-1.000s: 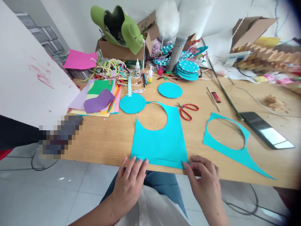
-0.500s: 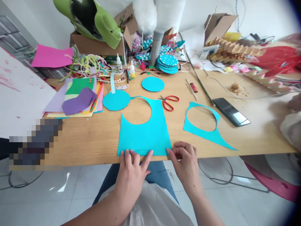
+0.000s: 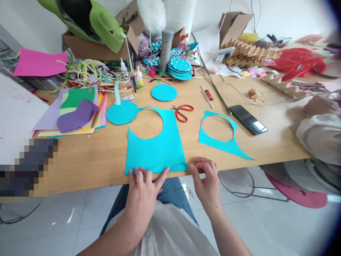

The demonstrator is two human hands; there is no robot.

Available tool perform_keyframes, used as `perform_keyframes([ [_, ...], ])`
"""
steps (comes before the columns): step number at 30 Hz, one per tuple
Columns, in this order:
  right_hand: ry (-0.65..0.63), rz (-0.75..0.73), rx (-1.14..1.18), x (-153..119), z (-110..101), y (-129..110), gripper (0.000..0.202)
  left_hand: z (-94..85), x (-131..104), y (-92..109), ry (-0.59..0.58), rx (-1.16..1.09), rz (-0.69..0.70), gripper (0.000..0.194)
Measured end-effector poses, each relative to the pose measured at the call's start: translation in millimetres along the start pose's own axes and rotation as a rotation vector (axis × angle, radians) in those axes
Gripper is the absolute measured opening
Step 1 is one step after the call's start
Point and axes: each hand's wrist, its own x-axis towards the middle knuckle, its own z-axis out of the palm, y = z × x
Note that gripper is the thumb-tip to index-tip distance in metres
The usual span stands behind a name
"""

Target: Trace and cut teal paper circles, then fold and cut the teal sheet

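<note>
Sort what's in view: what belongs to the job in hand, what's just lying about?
In the job:
- blue sheet: left hand on its near edge, right hand at its near right corner
- probably red-handled scissors and blue disc

Lying about, seemingly:
- dark phone
- metal flask
- pink sheet

Bright turquoise paper is on a light brown, wood-grained table.
The cut sheet, the offcut and the plain disc are all the same turquoise; the top disc of the stack carries small white marks. The scissors have red handles, the folded paper is purple, the flat sheet is hot pink, and the phone is black.
</note>
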Motion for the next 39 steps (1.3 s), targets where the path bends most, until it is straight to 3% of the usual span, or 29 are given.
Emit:
perform_keyframes([
  [3, 0.080, -0.109, -0.063, -10, -8, -3, 0.005, -1.5, 0, -1, -0.015, 0.009, 0.004, 0.091],
  [4, 0.065, -0.170, -0.103, -14, -9, -6, 0.011, -2.2, 0, -1, -0.019, 0.006, 0.003, 0.092],
  [10, -0.283, -0.495, -0.273, -39, 8, -25, 0.054, -5.5, 2, -1, -0.022, -0.020, -0.006, 0.083],
  [14, -0.349, -0.492, -0.379, -50, 22, -30, 0.063, -3.0, -3, 0, -0.034, -0.015, -0.004, 0.080],
  [22, -0.378, -0.469, -0.442, -54, 21, -29, 0.068, 7.6, -18, -3, 0.000, -0.044, -0.025, 0.069],
  [27, -0.357, -0.473, -0.433, -54, 24, -31, 0.070, 6.7, -27, -9, 0.047, -0.168, -0.072, 0.073],
  [31, -0.336, -0.484, -0.434, -55, 26, -31, 0.069, 10.2, -32, -10, 0.103, -0.173, -0.002, 0.061],
  [39, -0.288, -0.508, -0.439, -55, 30, -29, 0.069, 22.2, -29, -8, 0.072, -0.195, 0.045, 0.055],
])
